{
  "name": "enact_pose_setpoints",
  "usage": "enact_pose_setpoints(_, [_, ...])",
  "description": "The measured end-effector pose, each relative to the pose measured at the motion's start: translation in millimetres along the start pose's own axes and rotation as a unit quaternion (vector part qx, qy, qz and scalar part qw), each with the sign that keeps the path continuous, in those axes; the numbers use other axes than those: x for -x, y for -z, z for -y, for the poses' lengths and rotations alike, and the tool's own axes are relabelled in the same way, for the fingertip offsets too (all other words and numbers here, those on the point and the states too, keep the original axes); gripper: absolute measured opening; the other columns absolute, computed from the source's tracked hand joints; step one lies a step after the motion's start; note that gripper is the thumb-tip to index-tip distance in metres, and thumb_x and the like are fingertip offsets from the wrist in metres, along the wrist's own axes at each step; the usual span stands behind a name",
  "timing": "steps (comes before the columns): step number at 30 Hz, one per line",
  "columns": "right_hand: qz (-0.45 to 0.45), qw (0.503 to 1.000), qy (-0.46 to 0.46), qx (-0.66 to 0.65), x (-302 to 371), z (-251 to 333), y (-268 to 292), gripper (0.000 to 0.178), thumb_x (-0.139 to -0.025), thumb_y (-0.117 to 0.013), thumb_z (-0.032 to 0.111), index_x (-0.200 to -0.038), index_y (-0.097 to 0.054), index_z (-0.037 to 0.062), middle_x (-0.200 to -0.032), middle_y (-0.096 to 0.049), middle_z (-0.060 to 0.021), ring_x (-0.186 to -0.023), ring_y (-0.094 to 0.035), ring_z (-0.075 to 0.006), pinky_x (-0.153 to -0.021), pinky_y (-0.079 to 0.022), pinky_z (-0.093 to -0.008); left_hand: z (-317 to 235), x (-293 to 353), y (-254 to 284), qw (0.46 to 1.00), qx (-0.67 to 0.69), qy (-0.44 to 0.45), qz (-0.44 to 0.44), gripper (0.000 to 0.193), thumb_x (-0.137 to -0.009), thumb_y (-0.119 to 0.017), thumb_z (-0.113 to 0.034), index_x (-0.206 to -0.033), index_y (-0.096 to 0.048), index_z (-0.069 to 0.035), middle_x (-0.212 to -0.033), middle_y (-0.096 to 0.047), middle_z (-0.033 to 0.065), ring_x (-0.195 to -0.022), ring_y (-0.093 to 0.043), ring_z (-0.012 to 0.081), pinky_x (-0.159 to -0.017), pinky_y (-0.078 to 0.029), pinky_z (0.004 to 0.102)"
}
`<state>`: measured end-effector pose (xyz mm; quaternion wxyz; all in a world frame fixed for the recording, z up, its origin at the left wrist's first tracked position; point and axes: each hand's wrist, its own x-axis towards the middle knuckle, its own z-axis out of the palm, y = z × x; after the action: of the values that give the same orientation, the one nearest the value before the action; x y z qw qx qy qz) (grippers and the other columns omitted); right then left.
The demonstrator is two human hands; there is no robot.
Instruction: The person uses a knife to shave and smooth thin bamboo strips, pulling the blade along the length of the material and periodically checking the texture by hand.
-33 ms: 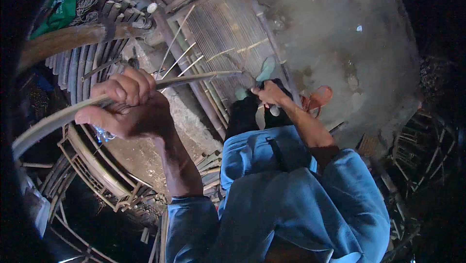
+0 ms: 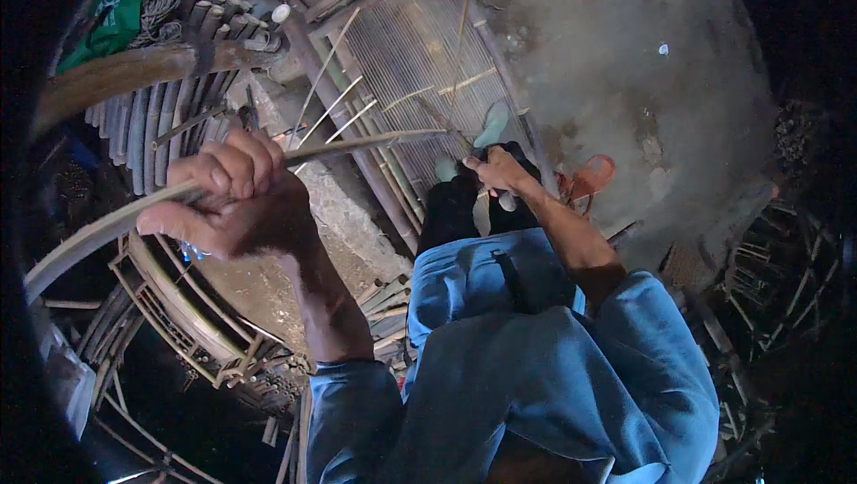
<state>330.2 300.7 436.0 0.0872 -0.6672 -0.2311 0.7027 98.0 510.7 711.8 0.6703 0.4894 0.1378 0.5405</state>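
A long bamboo strip curves from the left rim across to the middle. My left hand is closed around it, with the thumb stretched out along its underside. At the strip's far end, my right hand is closed on a knife, whose handle butt sticks out below the fist. Its blade, small and dim here, points up-left and meets the strip's end. From that meeting point a thin bamboo sliver rises to the top edge. Below my hands are my shoes.
Under the strip's end lies a slatted bamboo platform with loose slivers on it. Stacked bamboo poles and a green bag are at the left. An orange-red object rests on the floor right of my right hand. A bamboo frame stands lower left.
A thin sliver now stands up from the strip's end at the blade; the earlier frame does not show it there. Both hands keep nearly the same place and grip.
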Motion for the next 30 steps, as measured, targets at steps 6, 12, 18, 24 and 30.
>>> enact_pose_setpoints(6, [-0.155,0.948,0.125,0.248,24,0,-17,0.072,-0.097,-0.054,0.048,-0.138,-0.043,-0.0097,-0.112,-0.067,-0.0317,-0.103,-0.066,-0.047,-0.091,-0.053,-0.0546,-31,0,-32,0.998,-0.018,-0.054,0.024,0.073,-0.097,-0.021,-0.075,-0.081,-0.046,-0.008,-0.061,-0.036,0.0004,-0.051,-0.031,0.014,-0.046,-0.03,0.0285])
enact_pose_setpoints(12, [-0.216,0.945,0.154,0.189,35,28,-13,0.062,-0.094,-0.058,0.046,-0.122,-0.05,-0.0083,-0.092,-0.066,-0.0358,-0.093,-0.065,-0.0526,-0.084,-0.052,-0.0573,-23,8,-40,0.996,-0.045,-0.035,0.061,0.069,-0.097,-0.025,-0.074,-0.084,-0.046,-0.009,-0.066,-0.037,-0.0003,-0.058,-0.033,0.0154,-0.058,-0.029,0.0319])
enact_pose_setpoints(18, [-0.214,0.92,0.282,0.17,118,85,-24,0.05,-0.094,-0.062,0.036,-0.117,-0.05,-0.0065,-0.074,-0.065,-0.0303,-0.072,-0.066,-0.0487,-0.068,-0.054,-0.0564,-14,22,-68,0.996,-0.061,-0.05,0.05,0.069,-0.099,-0.028,-0.072,-0.087,-0.049,-0.008,-0.066,-0.037,0.0,-0.057,-0.032,0.0138,-0.055,-0.027,0.0313])
enact_pose_setpoints(24, [-0.142,0.889,0.423,0.107,219,115,-14,0.052,-0.087,-0.07,0.026,-0.122,-0.049,-0.0067,-0.074,-0.065,-0.0267,-0.069,-0.068,-0.0423,-0.056,-0.053,-0.0507,-5,21,-96,0.994,-0.073,-0.069,0.033,0.065,-0.098,-0.03,-0.072,-0.086,-0.041,-0.008,-0.065,-0.033,0.0022,-0.054,-0.027,0.0145,-0.051,-0.024,0.0326])
enact_pose_setpoints(30, [-0.138,0.877,0.455,0.066,193,101,-4,0.056,-0.084,-0.072,0.023,-0.125,-0.048,-0.0072,-0.079,-0.065,-0.0257,-0.071,-0.069,-0.0396,-0.055,-0.054,-0.0497,6,16,-103,0.994,-0.075,-0.07,0.036,0.067,-0.098,-0.029,-0.072,-0.084,-0.041,-0.007,-0.063,-0.032,0.0023,-0.053,-0.027,0.0144,-0.051,-0.024,0.0319])
